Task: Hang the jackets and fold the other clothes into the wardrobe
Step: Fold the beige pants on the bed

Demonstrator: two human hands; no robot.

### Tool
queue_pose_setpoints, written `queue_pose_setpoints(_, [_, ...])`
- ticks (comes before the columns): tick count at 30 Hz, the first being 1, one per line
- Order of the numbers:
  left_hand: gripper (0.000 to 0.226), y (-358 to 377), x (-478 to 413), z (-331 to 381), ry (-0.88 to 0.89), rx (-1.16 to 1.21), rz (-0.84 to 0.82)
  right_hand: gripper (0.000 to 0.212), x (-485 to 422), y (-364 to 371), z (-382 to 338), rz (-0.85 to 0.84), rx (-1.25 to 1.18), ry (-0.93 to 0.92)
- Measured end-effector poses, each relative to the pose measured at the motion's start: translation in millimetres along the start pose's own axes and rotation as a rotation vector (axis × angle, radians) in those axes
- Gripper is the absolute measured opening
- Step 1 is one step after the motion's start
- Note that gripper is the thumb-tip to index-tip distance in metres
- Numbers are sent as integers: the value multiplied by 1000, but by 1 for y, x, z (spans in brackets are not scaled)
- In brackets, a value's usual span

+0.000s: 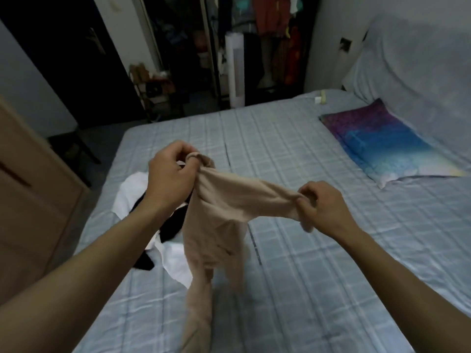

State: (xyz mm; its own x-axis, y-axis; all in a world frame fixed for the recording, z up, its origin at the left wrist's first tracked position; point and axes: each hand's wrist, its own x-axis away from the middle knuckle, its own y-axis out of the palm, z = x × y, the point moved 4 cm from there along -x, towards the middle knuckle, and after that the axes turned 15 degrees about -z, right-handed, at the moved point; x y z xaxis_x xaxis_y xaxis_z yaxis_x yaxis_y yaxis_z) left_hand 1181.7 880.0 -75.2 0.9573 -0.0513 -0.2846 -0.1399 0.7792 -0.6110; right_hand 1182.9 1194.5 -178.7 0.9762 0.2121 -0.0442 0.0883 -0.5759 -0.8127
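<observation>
- Beige tights are held up over the near middle of the bed. The waistband is stretched between both hands and the legs hang down, bunched and twisted together, running out of frame at the near edge.
- Left hand pinches the left end of the waistband with its fingers curled round the fabric. Right hand does the same at the right end.
- Step in hand, as I read it: straighten the tights before folding.
- To do it well: keep the waistband taut and level, shake so the legs untwist and line up, then lay them flat on the bare sheet to the right. Fold leg over leg, then in halves toward the waistband.
- The fabric looks thin and stretchy, so pull gently. It will likely slump unless folded on the bed.
- White garment and black garment lie in a heap just left of the tights, partly behind them. Lay the tights clear of that heap so they don't tangle.
- Pillow sits far right, well apart.
- Wardrobe stands open past the far end of the bed, with clothes hanging inside. A white tower fan stands in front of it and may crowd access.
- Wooden panel is near left. I can't tell what it belongs to.
</observation>
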Motion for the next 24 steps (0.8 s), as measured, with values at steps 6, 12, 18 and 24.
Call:
queue_pose_setpoints(6, [14, -42, -13, 31, 10, 106, 5, 24, -22, -12, -81, -40, -34, -160])
queue_pose_setpoints(12, [15, -58, -20, 43, 75, 118, -185, 35, -38, -12, -157, 22, -86, -350])
queue_pose_setpoints(18, [14, -87, -20, 53, 146, 103, -352, 57, -57, -4, -199, -89, -64, -428])
queue_pose_setpoints(24, [12, -110, -10, 54, 192, 46, -433, 14, -61, 27, -229, -283, -236, -509])
